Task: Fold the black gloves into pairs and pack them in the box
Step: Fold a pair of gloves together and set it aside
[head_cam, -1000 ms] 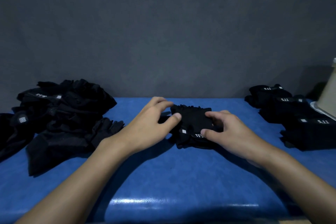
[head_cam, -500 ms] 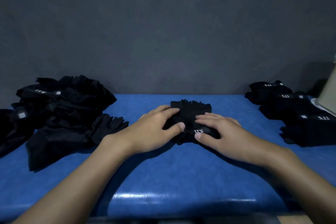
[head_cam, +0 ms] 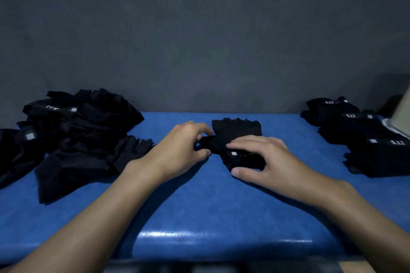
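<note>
The right hand (head_cam: 266, 157) lay flat, fingers straight, pinning the glove pair (head_cam: 237, 131) beneath them to the desk (head_cam: 199, 206), so the left hand (head_cam: 184, 148), fingers curled, could pinch its loose edge for folding.

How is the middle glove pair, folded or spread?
Mid-fold: the glove pair lies bunched, left hand pinching its side flap, right hand pressing the cuff.

Bare forearms enter from 7 and 5 o'clock; left hand (head_cam: 184, 148) curled, fingertips pinching a black glove (head_cam: 237, 131); right hand (head_cam: 264, 162) flat, pressing it, thumb toward 9 o'clock.
</note>
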